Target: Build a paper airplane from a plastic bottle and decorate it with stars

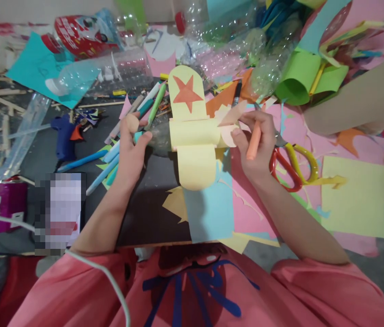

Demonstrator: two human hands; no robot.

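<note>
Plane [195, 132] between left hand [132, 144] and right hand [257, 144]

"Where are the arms?"
"My left forearm [105, 204] and right forearm [294, 211], both bare, reach forward from either side, slanting inward."
"And the left hand?"
"My left hand [130, 147] curls in a grip, its thumb [142, 139] pointing inward across from bent fingers."
"The right?"
"My right hand [259, 141], roughly level with the left, grips too, its thumb [240, 139] and forefinger brought near each other, knuckles bent."
</note>
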